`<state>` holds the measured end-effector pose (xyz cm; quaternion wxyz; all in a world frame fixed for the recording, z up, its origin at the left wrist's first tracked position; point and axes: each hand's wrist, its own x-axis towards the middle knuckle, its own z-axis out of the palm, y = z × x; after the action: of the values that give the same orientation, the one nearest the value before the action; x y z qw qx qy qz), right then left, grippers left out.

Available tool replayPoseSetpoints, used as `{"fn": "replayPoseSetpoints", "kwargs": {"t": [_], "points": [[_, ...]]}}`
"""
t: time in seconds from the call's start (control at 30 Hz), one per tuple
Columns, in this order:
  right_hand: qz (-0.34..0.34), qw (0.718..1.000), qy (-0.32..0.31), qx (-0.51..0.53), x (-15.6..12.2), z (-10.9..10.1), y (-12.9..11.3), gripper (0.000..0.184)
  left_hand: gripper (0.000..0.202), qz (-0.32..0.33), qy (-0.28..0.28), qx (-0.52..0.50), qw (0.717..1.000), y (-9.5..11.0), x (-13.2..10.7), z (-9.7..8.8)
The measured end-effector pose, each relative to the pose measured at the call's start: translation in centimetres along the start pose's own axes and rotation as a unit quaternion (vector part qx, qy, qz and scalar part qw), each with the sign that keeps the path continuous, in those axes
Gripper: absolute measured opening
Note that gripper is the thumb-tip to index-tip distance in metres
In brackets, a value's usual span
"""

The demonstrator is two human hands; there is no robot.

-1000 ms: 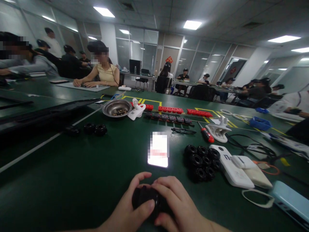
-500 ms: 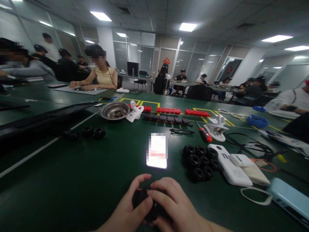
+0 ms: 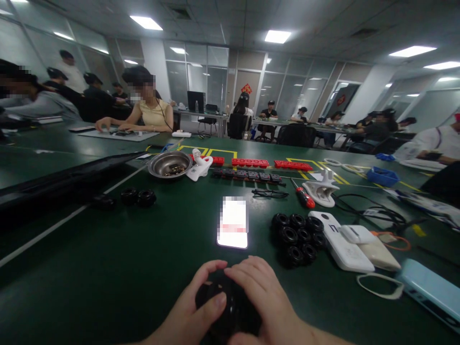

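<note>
Near the table's front edge I hold a glossy black rounded part between both hands. My left hand is wrapped round its left side, with the thumb lying across the front. From the right, my right hand curls over the same part, fingers along its upper side. The hands hide much of it, so its full shape does not show. Ahead of the hands lies a phone with a bright screen. To the right sits a cluster of black ring-shaped wheels; two more black wheels lie at the left.
Further back are a metal bowl with small brass-coloured pieces, red strips, a black strip and a red-handled screwdriver. At right are a white power bank and a light-blue case. A co-worker sits across the table.
My right hand's fingers have shifted up and straightened over the black part, exposing more of its front. My left hand keeps nearly the same hold. The view has shifted slightly.
</note>
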<state>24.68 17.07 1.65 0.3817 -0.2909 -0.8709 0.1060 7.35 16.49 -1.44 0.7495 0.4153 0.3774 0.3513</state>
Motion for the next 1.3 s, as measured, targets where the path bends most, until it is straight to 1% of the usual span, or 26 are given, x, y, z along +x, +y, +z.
{"fn": "replayPoseSetpoints", "kwargs": {"t": [0.07, 0.13, 0.2, 0.27, 0.33, 0.37, 0.47, 0.53, 0.57, 0.63, 0.7, 0.77, 0.83, 0.9, 0.93, 0.97, 1.03, 1.1, 1.17, 1.2, 1.23, 1.3], "points": [[0.032, 0.999, -0.004, 0.012, 0.08, -0.12, 0.04, 0.056, 0.061, 0.021, 0.006, 0.036, 0.999, -0.01, -0.04, -0.07], [0.035, 0.999, -0.014, 0.023, 0.15, -0.15, 0.04, 0.051, 0.064, 0.036, 0.016, 0.065, 0.997, 0.01, -0.01, -0.16], [0.011, 0.999, -0.023, 0.024, 0.16, -0.11, 0.02, 0.045, 0.067, 0.043, 0.014, 0.071, 0.996, 0.07, 0.05, -0.23], [-0.021, 1.000, -0.019, 0.009, 0.09, -0.04, 0.04, 0.042, 0.066, 0.032, -0.001, 0.064, 0.997, 0.15, 0.06, -0.24], [-0.042, 0.999, -0.016, -0.006, -0.01, 0.01, 0.12, 0.042, 0.063, 0.020, -0.015, 0.055, 0.998, 0.22, -0.03, -0.19], [-0.040, 0.999, -0.011, -0.009, -0.05, 0.01, 0.16, 0.045, 0.063, 0.017, -0.017, 0.055, 0.998, 0.23, -0.09, -0.15], [0.009, 1.000, -0.004, -0.001, -0.09, 0.01, 0.25, 0.056, 0.062, 0.031, 0.001, 0.061, 0.998, 0.14, -0.19, -0.13], [0.040, 0.999, -0.010, 0.015, -0.04, 0.06, 0.20, 0.056, 0.062, 0.041, 0.007, 0.064, 0.997, -0.01, -0.11, -0.24], [0.042, 0.999, -0.017, 0.024, -0.02, 0.11, 0.15, 0.054, 0.062, 0.042, 0.006, 0.061, 0.997, -0.10, -0.02, -0.33], [0.014, 0.999, -0.024, 0.028, 0.00, 0.25, 0.04, 0.046, 0.057, 0.031, -0.010, 0.036, 0.999, -0.28, 0.20, -0.50], [-0.039, 0.999, -0.018, 0.012, -0.06, 0.37, -0.02, 0.041, 0.052, 0.011, -0.028, 0.001, 1.000, -0.47, 0.39, -0.61], [-0.066, 0.998, -0.015, -0.011, -0.15, 0.40, 0.00, 0.038, 0.049, 0.002, -0.027, -0.022, 0.999, -0.59, 0.46, -0.62], [-0.044, 0.999, -0.018, -0.020, -0.20, 0.31, 0.08, 0.045, 0.049, 0.006, -0.004, -0.032, 0.999, -0.59, 0.41, -0.53], [0.000, 1.000, -0.016, -0.022, -0.20, 0.17, 0.14, 0.057, 0.052, 0.015, 0.011, -0.029, 0.999, -0.43, 0.29, -0.39], [0.019, 0.999, -0.016, -0.021, -0.19, 0.12, 0.15, 0.060, 0.055, 0.020, 0.013, -0.018, 1.000, -0.31, 0.24, -0.31], [0.032, 0.999, -0.014, -0.019, -0.19, 0.10, 0.14, 0.059, 0.057, 0.021, 0.011, -0.006, 1.000, -0.18, 0.21, -0.22], [0.027, 0.999, -0.015, -0.018, -0.21, 0.17, 0.10, 0.048, 0.056, 0.011, 0.014, -0.001, 1.000, 0.01, 0.21, -0.02], [-0.008, 1.000, -0.013, -0.026, -0.25, 0.34, 0.04, 0.035, 0.051, -0.024, 0.021, -0.018, 0.999, 0.04, 0.29, 0.16], [-0.040, 0.999, -0.009, -0.036, -0.26, 0.47, -0.01, 0.028, 0.048, -0.050, 0.016, -0.031, 0.998, -0.09, 0.34, 0.22], [-0.042, 0.998, -0.008, -0.039, -0.25, 0.49, -0.03, 0.029, 0.046, -0.048, 0.009, -0.034, 0.998, -0.19, 0.33, 0.19], [-0.033, 0.999, -0.006, -0.039, -0.22, 0.47, -0.04, 0.034, 0.044, -0.039, 0.003, -0.036, 0.999, -0.29, 0.28, 0.10], [0.006, 0.999, -0.006, -0.035, -0.15, 0.37, -0.04, 0.051, 0.041, -0.008, 0.000, -0.037, 0.999, -0.46, 0.14, -0.17]]}}
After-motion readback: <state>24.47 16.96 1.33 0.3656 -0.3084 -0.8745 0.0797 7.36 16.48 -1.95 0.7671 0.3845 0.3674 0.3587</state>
